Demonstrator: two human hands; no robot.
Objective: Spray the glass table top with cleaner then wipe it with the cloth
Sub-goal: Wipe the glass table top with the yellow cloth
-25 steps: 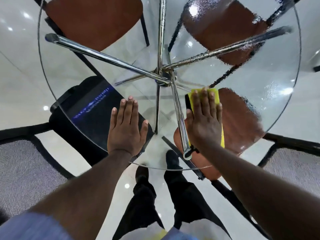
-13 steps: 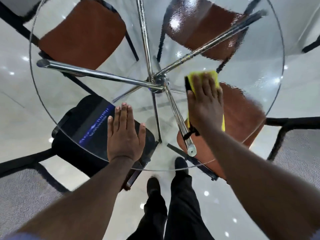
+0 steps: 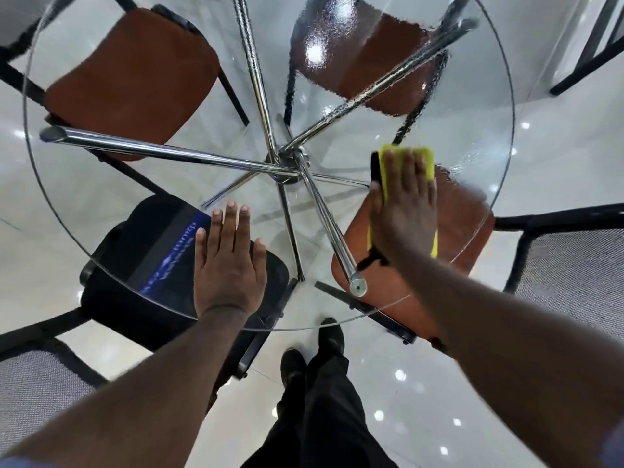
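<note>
1. My left hand (image 3: 229, 265): palm down on the round clear glass table (image 3: 472, 106) near its closest rim, fingers straight and together, holding nothing.
2. My right hand (image 3: 405, 211): fingers straight, pressing flat on the yellow cloth with a black edge (image 3: 422, 157).
3. The cloth: flat on the glass under my right palm, its far end showing past the fingertips.
4. Film of wet droplets (image 3: 337, 55): on the glass beyond and to the right of my right hand.
5. Chrome tube legs (image 3: 169, 152): under the glass, meeting between and beyond both hands.
6. Black padded chair (image 3: 141, 251): below my left hand.
7. Brown padded chair seat (image 3: 466, 224): below my right hand.
</note>
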